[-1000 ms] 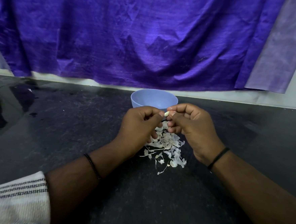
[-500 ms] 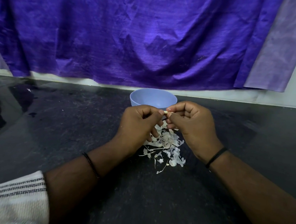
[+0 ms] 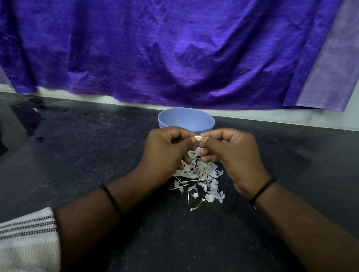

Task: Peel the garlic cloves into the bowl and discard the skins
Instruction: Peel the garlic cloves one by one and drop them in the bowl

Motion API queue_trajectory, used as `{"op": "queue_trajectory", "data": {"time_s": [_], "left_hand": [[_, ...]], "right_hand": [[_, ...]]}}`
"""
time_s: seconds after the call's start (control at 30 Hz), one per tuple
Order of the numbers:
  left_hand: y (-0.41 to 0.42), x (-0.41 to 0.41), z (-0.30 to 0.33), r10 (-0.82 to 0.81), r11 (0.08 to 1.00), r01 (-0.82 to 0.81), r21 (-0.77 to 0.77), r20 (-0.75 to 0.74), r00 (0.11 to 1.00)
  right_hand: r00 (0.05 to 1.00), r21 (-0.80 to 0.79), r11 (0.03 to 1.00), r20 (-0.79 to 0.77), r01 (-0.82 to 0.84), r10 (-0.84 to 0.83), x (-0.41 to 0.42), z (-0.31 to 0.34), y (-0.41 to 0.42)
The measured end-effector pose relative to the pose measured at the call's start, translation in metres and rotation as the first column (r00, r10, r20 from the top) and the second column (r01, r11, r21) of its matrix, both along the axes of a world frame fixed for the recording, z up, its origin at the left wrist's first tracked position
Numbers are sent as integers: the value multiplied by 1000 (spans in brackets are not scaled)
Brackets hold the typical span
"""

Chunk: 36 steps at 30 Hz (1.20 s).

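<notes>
A small pale garlic clove (image 3: 198, 137) is pinched between the fingertips of both hands, just in front of the light blue bowl (image 3: 186, 117). My left hand (image 3: 167, 150) holds it from the left, my right hand (image 3: 231, 154) from the right, both with fingers curled. Under and in front of the hands lies a pile of white garlic skins (image 3: 201, 179) on the dark counter (image 3: 87, 161). The inside of the bowl is mostly hidden by its rim and my hands.
A purple cloth (image 3: 159, 43) hangs on the wall behind the bowl. The counter's left part is glossy with dark spots (image 3: 39, 138). A striped white sleeve (image 3: 14, 243) shows at the lower left. Both wrists wear black bands.
The hands stay together at the same spot over the skins. The fingers have shifted slightly on the clove, which shows a little more between the fingertips.
</notes>
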State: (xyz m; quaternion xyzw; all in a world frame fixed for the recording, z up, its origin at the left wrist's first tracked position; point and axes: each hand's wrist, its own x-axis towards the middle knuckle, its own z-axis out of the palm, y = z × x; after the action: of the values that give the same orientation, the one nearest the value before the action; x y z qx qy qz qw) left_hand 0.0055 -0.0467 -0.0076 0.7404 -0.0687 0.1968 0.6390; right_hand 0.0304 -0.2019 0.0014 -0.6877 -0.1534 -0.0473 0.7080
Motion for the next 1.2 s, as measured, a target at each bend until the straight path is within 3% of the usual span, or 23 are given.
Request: {"op": "queue_trajectory", "data": {"time_s": [0.3, 0.53, 0.77, 1.0, 1.2], "left_hand": [[1, 0, -2, 92, 967, -127, 220, 160, 983], [4, 0, -3, 82, 856, -284, 432, 428, 900], [5, 3, -1, 104, 938, -195, 285, 306, 946], [6, 2, 2, 69, 956, -136, 262, 249, 966], [12, 5, 2, 24, 889, -159, 429, 304, 952]], "right_hand": [[995, 61, 998, -92, -26, 32, -2, 1, 1], [996, 83, 996, -85, -33, 40, -4, 2, 3], [993, 68, 993, -60, -99, 103, -4, 6, -1], [996, 41, 996, -39, -80, 81, -4, 6, -1], [996, -126, 992, 74, -30, 39, -1, 3, -3]]}}
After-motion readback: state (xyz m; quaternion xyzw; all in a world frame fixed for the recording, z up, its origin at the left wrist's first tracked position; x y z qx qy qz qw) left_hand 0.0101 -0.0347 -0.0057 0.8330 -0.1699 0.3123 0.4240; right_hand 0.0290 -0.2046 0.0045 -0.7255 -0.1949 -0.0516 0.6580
